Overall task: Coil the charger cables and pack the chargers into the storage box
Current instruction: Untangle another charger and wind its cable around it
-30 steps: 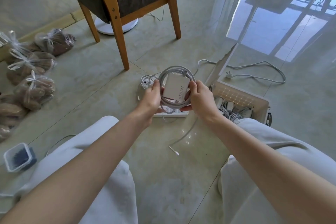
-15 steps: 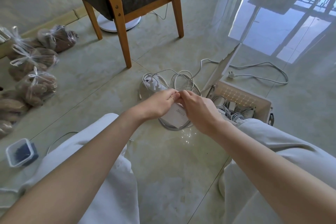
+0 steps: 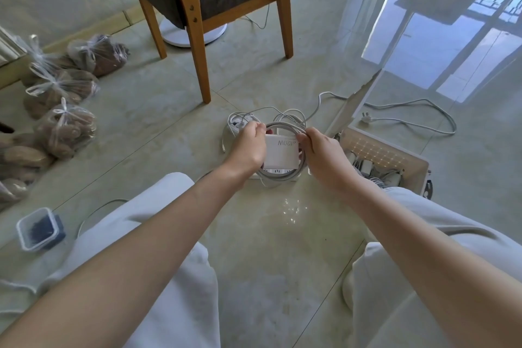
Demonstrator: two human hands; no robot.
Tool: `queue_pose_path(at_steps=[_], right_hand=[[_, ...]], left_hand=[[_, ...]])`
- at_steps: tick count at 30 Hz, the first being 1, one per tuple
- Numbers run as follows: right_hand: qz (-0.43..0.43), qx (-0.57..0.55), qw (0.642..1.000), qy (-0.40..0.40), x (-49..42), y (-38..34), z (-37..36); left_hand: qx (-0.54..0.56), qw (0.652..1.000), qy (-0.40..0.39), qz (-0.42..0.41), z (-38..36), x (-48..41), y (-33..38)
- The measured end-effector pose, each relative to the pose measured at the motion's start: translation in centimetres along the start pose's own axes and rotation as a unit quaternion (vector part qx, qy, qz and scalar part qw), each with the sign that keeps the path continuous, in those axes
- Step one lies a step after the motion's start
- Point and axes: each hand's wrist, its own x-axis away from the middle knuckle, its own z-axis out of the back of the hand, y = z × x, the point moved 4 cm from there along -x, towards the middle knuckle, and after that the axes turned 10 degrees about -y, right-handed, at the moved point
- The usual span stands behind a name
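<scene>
Holding a white charger [image 3: 282, 154] between both hands, clear of the floor [image 3: 268, 248], the person sits with knees apart. The left hand [image 3: 248, 147] grips the charger's left edge, with its fingers curled round the cable [image 3: 285, 125] at the top left. The right hand [image 3: 322, 155] pinches the cable strands at the charger's top right corner, fingers curled.

The cable is looped round the charger, passing above its top edge and below its bottom edge. The charger face reads 120W, inverted to the camera.

The box [image 3: 378, 150] stands on the floor just right of the right hand, with its lid [image 3: 353, 107] raised at the far left side. Packed chargers [image 3: 367, 168] with coiled leads lie inside it. The held charger is outside the box, to its left.

A loose tangle of white leads [image 3: 240, 118] lies on the floor just beyond the left hand. A plug [image 3: 366, 119] with a trailing lead lies behind the box. A chair [image 3: 202, 65] stands further back, tied bags [image 3: 65, 127] lie at far left, and a small tub [image 3: 39, 230] sits beside the left knee.
</scene>
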Motion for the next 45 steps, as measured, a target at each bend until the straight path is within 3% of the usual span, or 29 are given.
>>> queue_pose_path(at_steps=[4, 8, 12, 16, 23, 31, 33, 35, 37, 40, 43, 45], right_hand=[[0.016, -0.032, 0.999, 0.018, 0.3, 0.1, 0.3], [0.099, 0.043, 0.994, 0.022, 0.4, 0.1, 0.1], [0.107, 0.041, 0.993, 0.008, 0.4, 0.6, 0.0], [0.068, -0.013, 0.997, 0.039, 0.5, 0.7, 0.8], [-0.065, -0.185, 0.980, 0.021, -0.3, 2.3, 0.1], [-0.005, -0.213, 0.973, 0.092, -0.4, 1.8, 0.7], [-0.026, -0.183, 0.981, 0.060, -0.3, 2.3, 0.5], [-0.047, -0.039, 0.998, -0.026, -0.3, 3.1, -0.4], [-0.062, 0.083, 0.990, -0.097, -0.2, 3.8, -1.5], [-0.113, 0.085, 0.984, -0.106, -0.2, 4.5, -1.6], [-0.183, -0.003, 0.977, -0.110, -0.2, 5.1, -1.4], [-0.234, -0.203, 0.946, -0.097, 0.0, 4.7, -1.4]], left_hand=[[0.006, 0.996, -0.091, 0.010, -0.1, 0.0, 0.1], [-0.088, 0.985, -0.148, -0.028, -0.6, 0.5, 0.1], [-0.127, 0.972, -0.192, -0.033, -1.1, 0.7, -0.2], [-0.062, 0.985, -0.154, -0.044, -1.3, 0.9, 0.2], [0.040, 0.997, -0.054, -0.029, -0.5, 0.6, 0.4], [0.153, 0.988, 0.026, 0.010, 1.0, -0.2, 0.2], [0.188, 0.981, 0.046, 0.028, 1.4, -0.3, 0.0], [0.234, 0.969, 0.050, 0.055, 1.6, -0.2, -0.2], [0.250, 0.964, 0.046, 0.079, 1.5, -0.1, -0.5], [0.256, 0.961, 0.044, 0.095, 1.3, -0.1, -0.8], [0.255, 0.962, 0.049, 0.087, 1.5, -0.1, -0.7], [0.247, 0.964, 0.045, 0.085, 1.4, -0.1, -0.6]])
